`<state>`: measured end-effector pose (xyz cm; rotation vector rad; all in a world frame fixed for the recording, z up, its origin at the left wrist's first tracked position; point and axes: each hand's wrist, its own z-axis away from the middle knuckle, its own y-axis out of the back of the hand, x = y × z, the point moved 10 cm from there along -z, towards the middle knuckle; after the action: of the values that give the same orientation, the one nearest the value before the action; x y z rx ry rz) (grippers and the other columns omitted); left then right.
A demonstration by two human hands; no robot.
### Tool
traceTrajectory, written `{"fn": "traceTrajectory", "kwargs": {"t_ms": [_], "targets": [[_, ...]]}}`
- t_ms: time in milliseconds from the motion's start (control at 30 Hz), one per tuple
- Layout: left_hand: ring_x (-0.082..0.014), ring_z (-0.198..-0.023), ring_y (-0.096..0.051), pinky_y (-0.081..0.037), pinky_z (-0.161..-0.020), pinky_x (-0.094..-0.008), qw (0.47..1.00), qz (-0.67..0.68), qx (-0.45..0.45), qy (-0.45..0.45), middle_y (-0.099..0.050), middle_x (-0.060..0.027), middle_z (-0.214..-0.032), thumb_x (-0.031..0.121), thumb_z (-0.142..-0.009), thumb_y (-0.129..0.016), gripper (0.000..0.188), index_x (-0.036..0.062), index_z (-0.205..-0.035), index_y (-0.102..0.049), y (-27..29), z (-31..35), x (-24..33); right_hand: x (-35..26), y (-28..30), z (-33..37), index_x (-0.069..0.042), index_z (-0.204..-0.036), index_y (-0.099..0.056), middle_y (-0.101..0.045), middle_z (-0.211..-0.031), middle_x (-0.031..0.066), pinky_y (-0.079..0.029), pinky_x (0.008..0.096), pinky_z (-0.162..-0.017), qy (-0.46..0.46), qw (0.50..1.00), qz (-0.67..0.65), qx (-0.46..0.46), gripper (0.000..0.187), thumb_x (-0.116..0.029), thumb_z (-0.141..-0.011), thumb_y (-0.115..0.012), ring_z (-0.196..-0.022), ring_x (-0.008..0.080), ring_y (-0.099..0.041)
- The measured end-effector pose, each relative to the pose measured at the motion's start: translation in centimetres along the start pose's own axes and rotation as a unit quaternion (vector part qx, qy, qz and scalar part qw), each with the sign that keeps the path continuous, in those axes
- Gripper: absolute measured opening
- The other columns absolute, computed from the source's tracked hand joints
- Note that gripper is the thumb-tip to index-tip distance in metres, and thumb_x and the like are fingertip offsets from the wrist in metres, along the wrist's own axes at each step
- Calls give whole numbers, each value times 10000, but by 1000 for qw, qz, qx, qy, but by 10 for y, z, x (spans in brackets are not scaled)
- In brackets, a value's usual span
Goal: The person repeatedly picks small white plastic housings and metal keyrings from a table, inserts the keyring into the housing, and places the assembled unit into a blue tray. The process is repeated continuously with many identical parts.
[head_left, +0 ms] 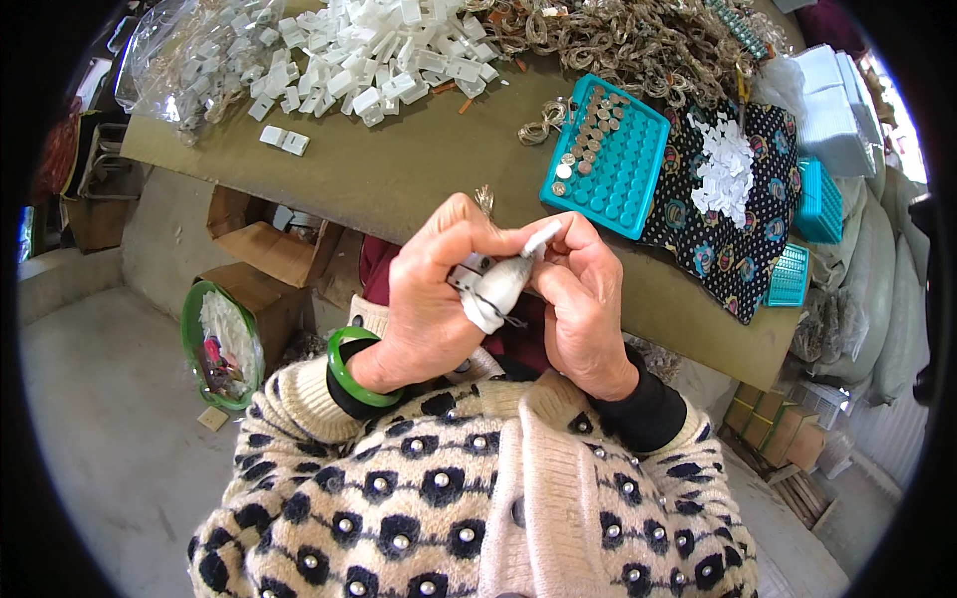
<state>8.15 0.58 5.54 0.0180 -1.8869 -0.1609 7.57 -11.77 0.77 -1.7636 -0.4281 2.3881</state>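
Evidently each grip is closed, the worker's left hand (pixel 429 284) and right hand (pixel 578 309) pinching a white piece (pixel 504 285) by the desk's (pixel 349 174) near edge; should either slip, it could drop past that edge.

"What does your desk (pixel 339 164) look like?"

"It's olive-brown, and it stretches across in front of me, slanting down toward my right."

"And what's lying on it?"

"On my left, a clear plastic bag (pixel 174 75) beside a heap of white plastic pieces (pixel 384 50), with a white pair (pixel 285 140) lying apart, nearer me."

"And on your right?"

"I have a tangled pile of coiled wires (pixel 618 40) at the back, then a teal tray (pixel 626 164) beside a dark patterned cloth (pixel 713 254)."
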Motion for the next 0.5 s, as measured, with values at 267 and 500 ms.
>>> {"fn": "traceTrajectory", "kwargs": {"t_ms": [267,500], "targets": [[-198,-803,-691,-591,-733,-321,860,423,11,284,-667,-125,-993,43,-891,-660,239,-38,-1112,-619,-13,19,-52,-86,-5,18,5,-922,-606,-581,-863,144,-488,385,-672,404,768,492,70,169,37,-782,-696,-780,318,-590],[-163,-719,-636,-542,-559,-280,849,411,-5,332,-668,-116,-955,94,-902,-651,205,-6,-1076,-610,-17,17,-64,-70,-15,-12,-29,-920,-624,-537,-856,75,-450,367,-659,440,627,641,43,221,-9,-724,-726,-781,257,-557]]}}
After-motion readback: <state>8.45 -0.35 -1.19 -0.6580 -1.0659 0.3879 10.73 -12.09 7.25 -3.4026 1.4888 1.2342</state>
